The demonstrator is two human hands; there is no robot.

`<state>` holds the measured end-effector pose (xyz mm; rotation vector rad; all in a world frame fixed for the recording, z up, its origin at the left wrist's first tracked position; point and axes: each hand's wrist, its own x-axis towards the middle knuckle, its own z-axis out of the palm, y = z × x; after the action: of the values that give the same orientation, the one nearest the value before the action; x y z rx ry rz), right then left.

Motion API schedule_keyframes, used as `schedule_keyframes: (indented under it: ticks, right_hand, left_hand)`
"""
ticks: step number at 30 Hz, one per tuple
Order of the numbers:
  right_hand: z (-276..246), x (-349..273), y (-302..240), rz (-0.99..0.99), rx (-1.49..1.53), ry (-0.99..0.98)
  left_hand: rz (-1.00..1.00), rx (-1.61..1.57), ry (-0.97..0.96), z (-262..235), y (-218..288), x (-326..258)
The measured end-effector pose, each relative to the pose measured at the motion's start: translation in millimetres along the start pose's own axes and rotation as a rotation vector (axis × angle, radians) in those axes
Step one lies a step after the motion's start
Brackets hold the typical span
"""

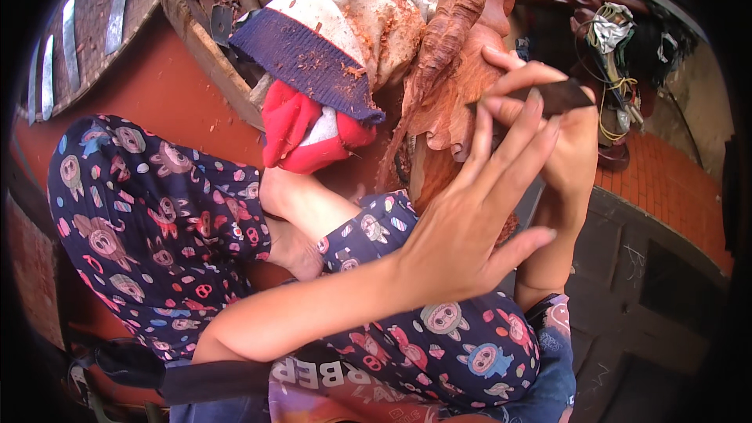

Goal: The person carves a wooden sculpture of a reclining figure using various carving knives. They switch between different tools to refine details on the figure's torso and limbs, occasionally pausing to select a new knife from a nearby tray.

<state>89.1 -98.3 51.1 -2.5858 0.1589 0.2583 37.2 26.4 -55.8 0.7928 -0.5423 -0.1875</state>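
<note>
The right hand (565, 139) is bent closed around a dark strip (573, 96), gripping it beside the wood carving (479, 66); the strip's working end is lost among the fingers, so contact with the wood cannot be told. The left hand (454, 227) is nearly flat, fingers long and thumb apart, its fingertips overlapping the right; whether they press on the strip is unclear. The carving stands ahead of the knees, its top cut off and its lower part partly covered by the left hand. Beside it lies a shavings-strewn cloth (348, 19). The frame crops the tray (142, 19) of metal blades (117, 12).
</note>
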Motion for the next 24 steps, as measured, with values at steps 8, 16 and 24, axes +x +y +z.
schedule_keyframes:
  ticks: [8, 16, 24]
  right_hand:
    - [4, -1, -6, -0.024, -0.051, -0.008]
    - [2, -2, -7, -0.062, -0.089, -0.068]
    - [7, 6, -8, 0.024, 0.030, -0.001]
  left_hand:
    - [-0.024, -0.115, -0.004, -11, -1, 3]
    - [-0.056, -0.120, 0.008, -12, 11, 0]
    - [0.006, -0.114, 0.022, -18, 3, 4]
